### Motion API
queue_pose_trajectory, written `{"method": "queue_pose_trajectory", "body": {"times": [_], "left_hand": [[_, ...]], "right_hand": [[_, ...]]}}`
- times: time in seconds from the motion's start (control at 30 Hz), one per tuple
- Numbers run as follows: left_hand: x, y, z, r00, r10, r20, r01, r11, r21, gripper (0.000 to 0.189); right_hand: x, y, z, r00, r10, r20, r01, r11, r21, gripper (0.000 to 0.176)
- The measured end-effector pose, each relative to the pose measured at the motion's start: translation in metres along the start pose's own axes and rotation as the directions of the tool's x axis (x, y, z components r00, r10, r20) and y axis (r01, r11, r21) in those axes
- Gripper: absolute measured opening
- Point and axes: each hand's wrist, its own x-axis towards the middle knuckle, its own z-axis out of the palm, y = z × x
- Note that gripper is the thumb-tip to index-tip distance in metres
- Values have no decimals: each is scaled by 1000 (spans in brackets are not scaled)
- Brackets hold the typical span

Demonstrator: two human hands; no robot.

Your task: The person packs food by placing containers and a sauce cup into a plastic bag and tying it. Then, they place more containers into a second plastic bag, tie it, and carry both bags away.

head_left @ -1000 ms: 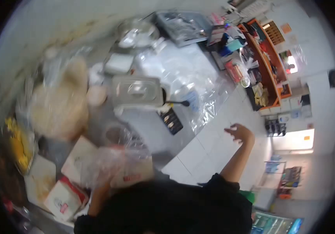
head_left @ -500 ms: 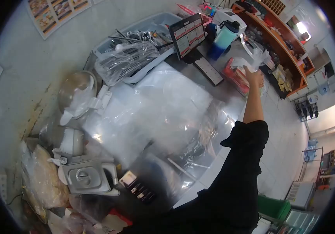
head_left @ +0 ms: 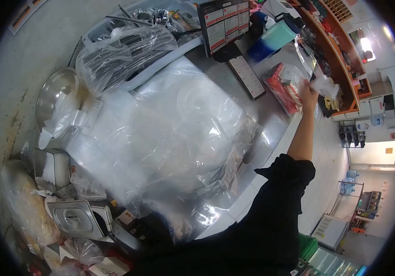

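Observation:
My right hand (head_left: 308, 95) reaches out at the upper right in a black sleeve (head_left: 271, 207). Its fingers are closed around the gathered neck of a clear plastic bag (head_left: 285, 89) with red contents, at the counter's edge. Loose clear plastic flares out beyond my fingers. To the left of the bag lies a flat phone-like device (head_left: 246, 77), and behind it a teal and blue bottle (head_left: 273, 39). My left hand is out of sight.
Large clear plastic sheets (head_left: 170, 124) cover the metal counter (head_left: 266, 126). A blue-grey bin (head_left: 165, 64) holds wrapped black straws (head_left: 128, 55). Nearby are a menu-like display (head_left: 225, 27), a metal bowl (head_left: 50, 99) and a lidded steel container (head_left: 73, 218). Orange shelving (head_left: 344, 85) stands beyond.
The view has shifted, with the plastic sheets now larger and nearer. My right hand stays at the bag, its fingers now closed around the neck.

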Motion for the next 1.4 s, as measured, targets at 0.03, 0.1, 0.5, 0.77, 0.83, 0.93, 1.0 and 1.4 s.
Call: {"method": "queue_pose_trajectory", "body": {"times": [0.03, 0.1, 0.5, 0.77, 0.83, 0.93, 1.0, 1.4], "left_hand": [[1, 0, 1, 1000, -3, 6, 3, 1000, 4, 21], [-3, 1, 1, 1000, -14, 6, 14, 1000, 8, 21], [7, 6, 2, 999, 19, 31, -20, 998, 57, 21], [4, 4, 4, 998, 69, 2, -69, 997, 46, 22], [-2, 0, -1, 996, 84, -14, -84, 996, 29, 22], [-20, -6, -20, 991, 131, -27, -130, 991, 32, 22], [-74, -39, -45, 991, 110, -79, -104, 992, 76, 22], [-92, 25, 25, 945, 229, -235, -327, 723, -609, 36]], "right_hand": [[1, 0, -2, 999, 34, -1, -34, 999, -26, 31], [2, -6, -6, 995, 103, -2, -103, 991, -80, 32], [-7, -50, -27, 878, 235, 418, -294, 952, 83, 22], [5, -32, -40, 901, 199, 385, -223, 975, 17, 15], [13, -14, -39, 897, 204, 393, -196, 979, -61, 25], [-15, -32, -18, 876, 104, 471, -48, 990, -130, 31], [-106, -114, 38, 774, -127, 620, 138, 990, 30, 31], [-459, -435, 19, -260, -590, 764, 360, 675, 644, 36]]}}
